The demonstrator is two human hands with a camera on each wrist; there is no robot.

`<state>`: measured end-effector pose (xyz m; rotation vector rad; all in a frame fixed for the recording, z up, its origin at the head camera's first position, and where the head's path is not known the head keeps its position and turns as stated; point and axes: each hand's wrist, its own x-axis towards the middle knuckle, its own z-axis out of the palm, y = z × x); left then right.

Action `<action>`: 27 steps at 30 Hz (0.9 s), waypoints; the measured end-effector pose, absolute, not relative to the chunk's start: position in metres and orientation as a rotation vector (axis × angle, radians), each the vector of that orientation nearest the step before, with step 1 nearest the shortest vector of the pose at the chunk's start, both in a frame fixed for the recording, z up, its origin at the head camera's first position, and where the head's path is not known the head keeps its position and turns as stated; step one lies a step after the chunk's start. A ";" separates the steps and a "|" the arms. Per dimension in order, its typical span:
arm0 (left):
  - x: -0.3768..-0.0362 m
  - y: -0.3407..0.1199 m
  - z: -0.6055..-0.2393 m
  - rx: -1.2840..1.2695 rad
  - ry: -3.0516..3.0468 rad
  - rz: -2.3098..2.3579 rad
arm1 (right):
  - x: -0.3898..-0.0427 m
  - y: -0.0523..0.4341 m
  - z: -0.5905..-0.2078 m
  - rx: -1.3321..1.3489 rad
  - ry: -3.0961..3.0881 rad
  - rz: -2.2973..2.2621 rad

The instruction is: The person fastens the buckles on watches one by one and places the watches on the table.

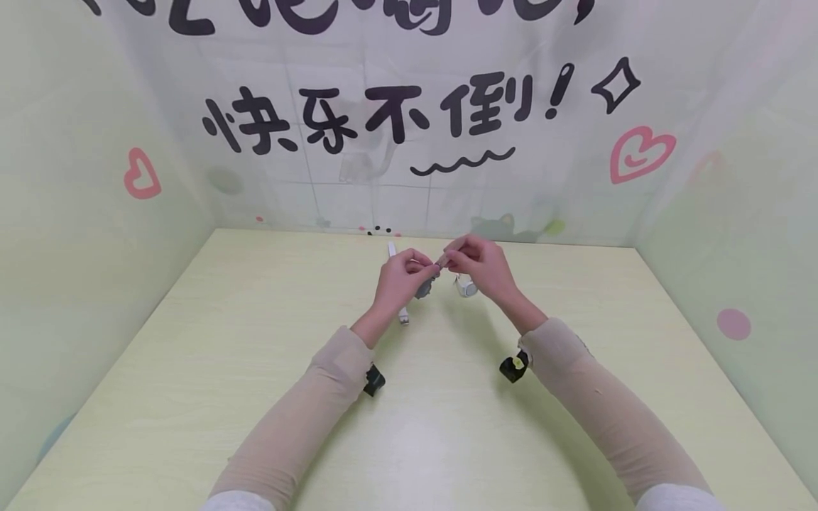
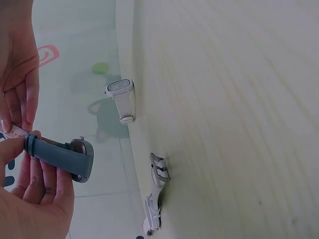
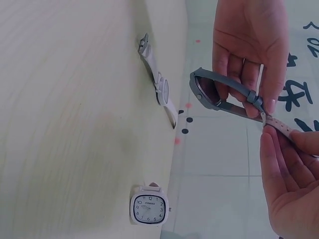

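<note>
Grey watch [image 3: 219, 94] hangs above the table, pinched between both hands' fingers [image 3: 271, 99].

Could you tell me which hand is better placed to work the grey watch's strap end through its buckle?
Probably the right hand: it already pinches the strap end beside the buckle of the grey watch, while the left hand grips the watch's band and steadies it.

A white square-faced watch [image 3: 148, 207] and a white strap, perhaps another watch [image 3: 158, 84], lie apart on the pale tabletop [image 1: 255, 369].
</note>
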<state>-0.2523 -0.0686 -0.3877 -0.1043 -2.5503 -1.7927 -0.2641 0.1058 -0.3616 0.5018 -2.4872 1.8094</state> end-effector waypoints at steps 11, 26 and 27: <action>-0.254 -0.069 -0.388 -0.055 -2.568 -1.807 | -0.260 0.105 -0.363 0.583 -2.499 1.640; -0.252 -0.070 -0.388 -0.079 -2.634 -1.792 | -0.262 0.105 -0.367 0.531 -2.493 1.731; -0.252 -0.070 -0.388 -0.081 -2.636 -1.787 | -0.262 0.105 -0.368 0.528 -2.489 1.740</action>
